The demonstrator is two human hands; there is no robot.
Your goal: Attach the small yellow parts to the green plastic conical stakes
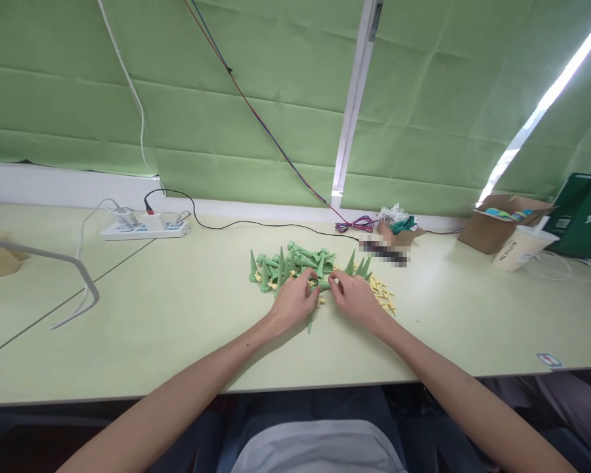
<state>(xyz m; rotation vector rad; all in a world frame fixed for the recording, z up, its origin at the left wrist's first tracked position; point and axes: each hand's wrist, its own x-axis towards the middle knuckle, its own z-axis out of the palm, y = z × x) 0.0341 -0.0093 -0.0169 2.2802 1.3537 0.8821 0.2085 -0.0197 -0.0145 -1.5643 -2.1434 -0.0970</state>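
Between the two hands, just above the worktop point(187, 341), sits one short green piece point(324, 284), its left end pinched by the thumb and forefinger of the left hand point(293, 301); the right hand point(358, 297) has its fingertips drawn together at the other end, though how firmly they close on it cannot be told. It looks like moulded plastic, so it should be light, stiff and rather smooth, not easily broken in the fingers, and best taken by its thicker body, with fingertips at opposite ends. As for numbers, one green cone point(310, 324) points toward the person just below the left hand. Behind and to the left of the hands lies a heap of green pieces point(303, 249), well over ten but too overlapped to count exactly; at least three green spikes point(350, 263) stand just behind the right hand. Small yellow pieces point(381, 293), a dozen or more, spread to the right of that hand, with a few others by the left. Farther off to the right are two cardboard boxes point(477, 230) and one cup point(522, 248); one power strip point(170, 230) lies well to the left.
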